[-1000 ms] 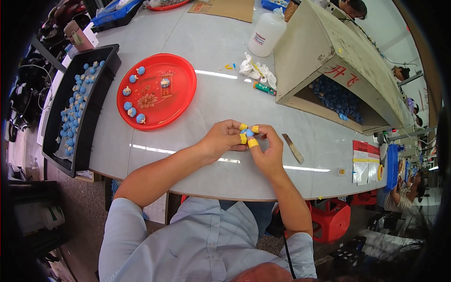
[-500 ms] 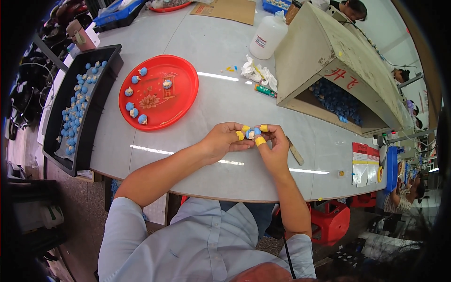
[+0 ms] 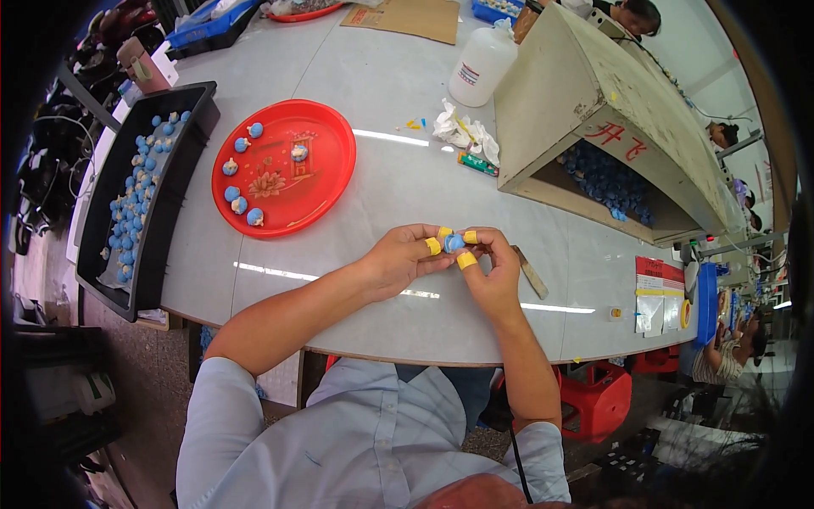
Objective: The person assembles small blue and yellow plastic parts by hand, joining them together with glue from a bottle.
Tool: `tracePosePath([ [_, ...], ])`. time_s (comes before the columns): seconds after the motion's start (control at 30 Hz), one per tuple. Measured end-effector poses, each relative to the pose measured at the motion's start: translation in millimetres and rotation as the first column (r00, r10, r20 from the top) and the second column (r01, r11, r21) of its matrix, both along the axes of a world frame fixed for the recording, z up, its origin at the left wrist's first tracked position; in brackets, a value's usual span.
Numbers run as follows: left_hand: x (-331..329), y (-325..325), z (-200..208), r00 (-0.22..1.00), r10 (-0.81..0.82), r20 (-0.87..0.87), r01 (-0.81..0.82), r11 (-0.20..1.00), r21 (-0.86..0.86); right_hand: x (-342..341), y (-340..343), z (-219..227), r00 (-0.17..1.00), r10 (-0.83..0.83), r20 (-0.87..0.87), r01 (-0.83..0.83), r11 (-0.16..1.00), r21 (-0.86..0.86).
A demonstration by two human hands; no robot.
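Between the fingertips of both hands, above the table, is a small blue figurine piece point(image 3: 455, 243). My left hand point(image 3: 403, 260) pinches it from the left, and my right hand point(image 3: 492, 270) from the right. Yellow tape wraps the thumbs and forefingers of both hands. Left of my hands lies a round red tray point(image 3: 320, 197) bearing several similar blue-and-cream pieces point(image 3: 239, 205), spread mostly along its left side. A flat, worn strip-like tool point(image 3: 531, 273) lies on the table just beyond my right hand.
A black bin point(image 3: 188, 161) full of blue pieces stands at the far left. Back right are a white bottle point(image 3: 482, 66), crumpled tissue point(image 3: 465, 132), a green tube point(image 3: 478, 164) and a wooden box point(image 3: 551, 102) holding blue parts. A red stool point(image 3: 598, 403) stands below the table edge.
The piece has been turned between my fingers: its cream part showed before, and now mostly blue faces up. Both hands stay nearly in the same place.
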State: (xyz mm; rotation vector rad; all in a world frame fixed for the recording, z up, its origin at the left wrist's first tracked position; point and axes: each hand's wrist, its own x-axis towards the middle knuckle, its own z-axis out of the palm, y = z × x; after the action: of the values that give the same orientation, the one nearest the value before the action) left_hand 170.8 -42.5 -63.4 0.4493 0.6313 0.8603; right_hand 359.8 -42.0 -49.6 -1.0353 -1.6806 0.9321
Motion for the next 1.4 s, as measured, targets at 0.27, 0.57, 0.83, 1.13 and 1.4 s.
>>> tracePosePath([
  [0.27,-2,-3,4,0.999,-0.039,-0.027,0.039,0.999,0.026,2,0,8,0.992,0.024,0.124,-0.029,0.999,0.039],
  [0.57,3,-4,4,0.998,-0.009,-0.065,0.013,0.998,0.061,1,-3,13,0.983,-0.016,0.181,0.002,0.997,0.075],
  [0.83,3,-4,2,0.997,0.015,-0.077,-0.008,0.996,0.084,4,-1,12,0.972,-0.007,0.236,-0.035,0.984,0.173],
  [1.13,5,-5,4,0.997,0.039,-0.071,-0.032,0.994,0.104,3,2,13,0.984,-0.021,0.177,0.010,0.998,0.066],
  [1.4,0,-7,20,0.976,-0.133,-0.173,0.122,0.990,-0.072,0,-2,8,0.999,0.016,0.037,0.000,0.914,-0.407],
])
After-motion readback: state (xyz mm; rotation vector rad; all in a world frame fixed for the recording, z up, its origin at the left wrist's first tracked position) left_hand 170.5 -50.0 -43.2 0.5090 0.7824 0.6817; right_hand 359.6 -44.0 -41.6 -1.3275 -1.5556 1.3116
